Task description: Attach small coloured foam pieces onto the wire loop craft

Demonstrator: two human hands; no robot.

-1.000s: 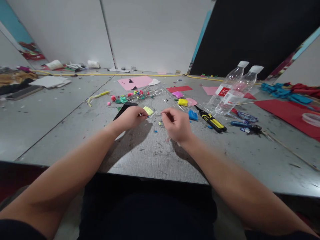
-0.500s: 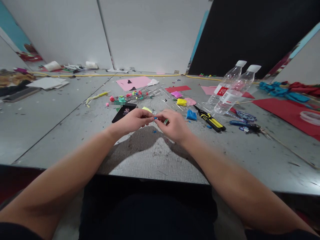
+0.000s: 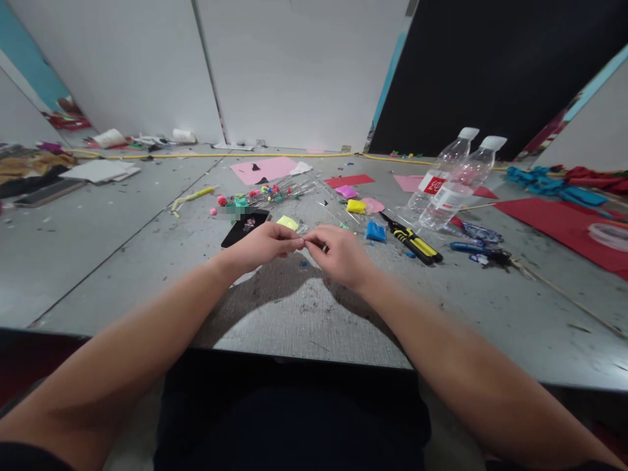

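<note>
My left hand [image 3: 267, 246] and my right hand [image 3: 342, 254] meet fingertip to fingertip above the grey table [image 3: 314, 327]. Both are closed in a pinch, and whatever lies between the fingertips is hidden. Just behind the left hand are a black card-like item [image 3: 244, 226] and a pale yellow piece [image 3: 288, 222]. Small blue bits lie on the table below the fingers. To the right of my right hand sit a blue packet [image 3: 375, 231], a yellow packet [image 3: 356, 207] and black-and-yellow pliers [image 3: 416, 244].
Two clear bottles [image 3: 444, 176] stand at the right. Beyond the hands lie pink paper [image 3: 267, 169], red paper [image 3: 349, 180] and colourful beaded sticks [image 3: 275, 191]. A large red sheet [image 3: 549, 229] covers the far right, and a thin stick [image 3: 569, 296] lies near it.
The blue bit seen between my fingertips is now hidden. Both hands remain together, pinched slightly closer. The whole view has shifted a little, with the table lower in it.
</note>
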